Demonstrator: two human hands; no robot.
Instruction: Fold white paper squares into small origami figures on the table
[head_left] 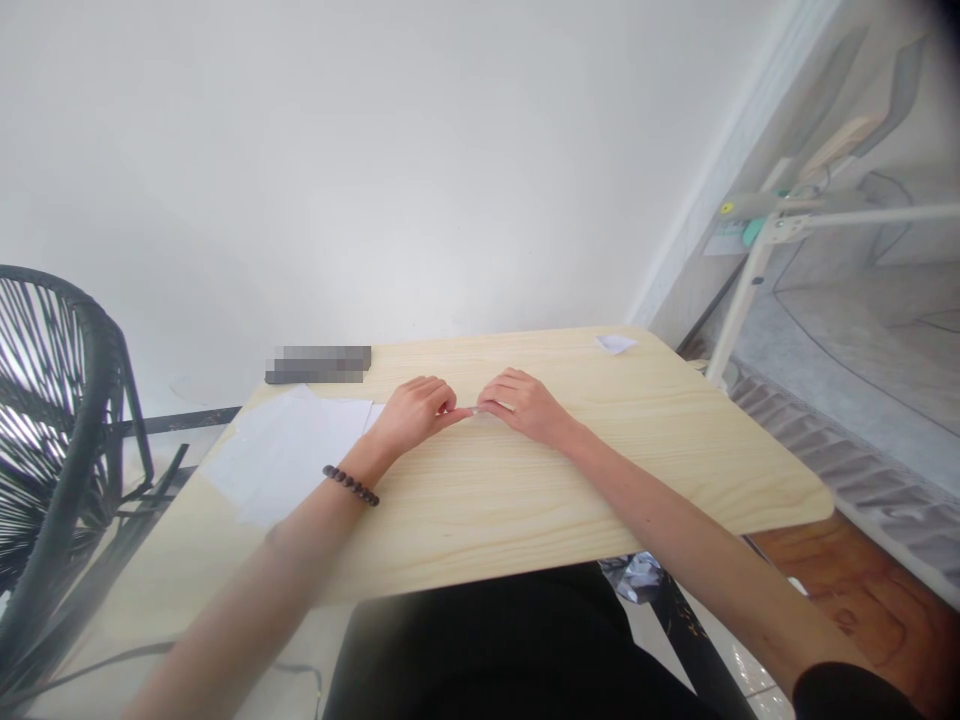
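Note:
Over the middle of the table, my two hands meet at a small whitish piece of paper. My left hand has its fingers curled and its thumb stretched to the right, pressing at the paper's left end. From the other side, my right hand pinches the paper between thumb and fingers. Most of the piece is covered by my fingers, so its shape and folds cannot be made out. Loose white sheets lie overlapping beside my left forearm.
A small folded white paper lies at the table's far right corner. A dark, blurred-out object sits at the back left edge. To the left stands a dark woven chair; at right is a white metal frame. A wall closes the back.

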